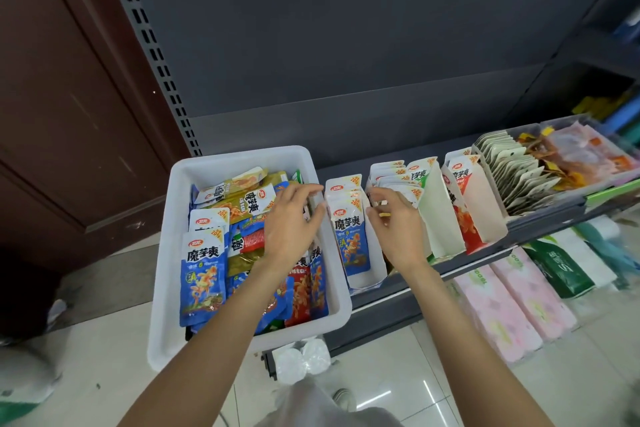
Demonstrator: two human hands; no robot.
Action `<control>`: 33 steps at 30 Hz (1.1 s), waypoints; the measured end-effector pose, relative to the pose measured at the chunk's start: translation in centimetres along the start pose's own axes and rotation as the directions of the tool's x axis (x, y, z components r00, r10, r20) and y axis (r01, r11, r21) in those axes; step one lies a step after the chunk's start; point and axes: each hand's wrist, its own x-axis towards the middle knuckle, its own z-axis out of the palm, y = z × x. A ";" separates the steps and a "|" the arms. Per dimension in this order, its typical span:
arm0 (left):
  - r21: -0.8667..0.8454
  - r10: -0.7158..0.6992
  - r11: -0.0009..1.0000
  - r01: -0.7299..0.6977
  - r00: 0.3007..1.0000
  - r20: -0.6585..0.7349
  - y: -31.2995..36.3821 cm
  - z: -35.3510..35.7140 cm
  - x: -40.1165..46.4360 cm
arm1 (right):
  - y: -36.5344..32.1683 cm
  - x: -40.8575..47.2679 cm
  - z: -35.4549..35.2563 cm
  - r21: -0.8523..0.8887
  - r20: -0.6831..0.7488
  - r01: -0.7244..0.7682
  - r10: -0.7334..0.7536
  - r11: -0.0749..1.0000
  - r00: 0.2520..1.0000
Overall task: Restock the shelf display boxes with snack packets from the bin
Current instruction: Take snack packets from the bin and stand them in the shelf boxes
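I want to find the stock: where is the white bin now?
In the head view, the white bin sits left of centre, at the shelf's left end, beside the display box of blue packets, under the left hand.

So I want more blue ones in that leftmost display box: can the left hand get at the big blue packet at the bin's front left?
Probably yes. The left hand hovers open over the white bin, and the blue packet lies on top, uncovered, nearer the person on its left.
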 end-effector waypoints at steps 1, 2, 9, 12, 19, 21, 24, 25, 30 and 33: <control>-0.029 0.010 1.000 -0.011 0.999 -0.049 -0.3 -0.9 -0.6 | -0.4 -0.6 -0.1 0.049 -0.003 0.019 -0.019 0.999 1.000; -0.060 0.015 0.998 -0.021 0.995 -0.096 -0.5 -1.9 -1.4 | -0.9 -1.3 -0.1 0.100 0.003 0.049 -0.050 0.994 0.999; 0.213 -0.050 0.977 0.030 0.995 0.091 -6.1 -8.4 -6.9 | -5.7 -4.9 3.8 0.092 0.477 0.327 -0.330 0.941 0.815; 0.388 -0.167 0.919 0.066 0.958 0.233 -8.5 -8.7 -8.3 | -7.2 -5.6 7.0 -0.064 0.642 0.339 -0.222 0.938 0.734; 0.526 -0.293 0.849 0.052 0.874 0.386 -9.1 -8.8 -9.6 | -8.1 -6.9 10.6 -0.196 0.747 0.274 -0.037 0.941 0.663; 0.497 -0.295 0.865 0.075 0.876 0.381 -9.2 -8.8 -9.7 | -7.6 -6.6 10.7 -0.110 0.753 0.086 0.026 0.990 0.657; 0.486 -0.294 0.869 0.093 0.887 0.357 -9.4 -8.6 -9.7 | -7.2 -5.5 9.7 -0.142 0.736 0.007 0.100 0.990 0.670; 0.491 -0.294 0.866 0.092 0.888 0.353 -9.4 -8.6 -9.7 | -7.2 -5.1 9.1 -0.180 0.724 0.053 0.096 0.982 0.683; 0.478 -0.284 0.872 0.104 0.904 0.321 -9.2 -8.4 -9.8 | -7.5 -3.9 2.8 -0.288 0.604 0.110 0.091 0.951 0.791; 0.196 -0.255 0.954 0.229 0.959 0.122 -7.5 -8.0 -9.6 | -6.1 -3.5 -1.5 -0.075 0.445 -0.079 0.104 0.994 0.890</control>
